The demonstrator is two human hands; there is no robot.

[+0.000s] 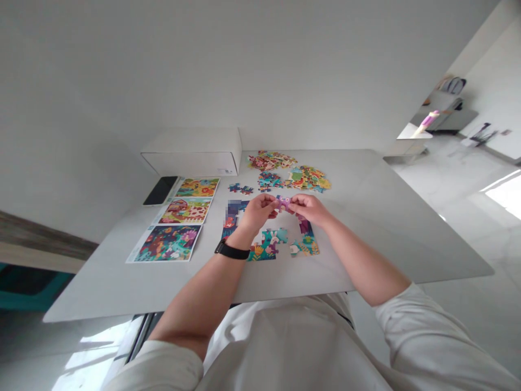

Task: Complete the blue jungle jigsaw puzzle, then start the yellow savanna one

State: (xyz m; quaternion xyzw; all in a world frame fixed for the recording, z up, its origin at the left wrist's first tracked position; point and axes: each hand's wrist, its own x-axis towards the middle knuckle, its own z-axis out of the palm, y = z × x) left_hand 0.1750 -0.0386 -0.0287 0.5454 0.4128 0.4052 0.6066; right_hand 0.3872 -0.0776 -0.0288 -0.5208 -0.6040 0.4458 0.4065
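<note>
My left hand (260, 212) and my right hand (309, 210) meet above the table, their fingertips pinching a purple jigsaw piece (284, 203) from both sides. Below them lies a partly joined colourful jigsaw puzzle (264, 245) in separate patches, and neither hand appears to touch it. Loose jigsaw pieces (307, 179) lie in heaps beyond my hands. A black wristband (232, 250) circles my left wrist.
Three printed picture cards (185, 210) lie in a row on the left of the grey table (386, 239). Beyond them are a black smartphone (160, 190) and a white cardboard box (193, 152) against the wall. The table's near edge runs below my forearms.
</note>
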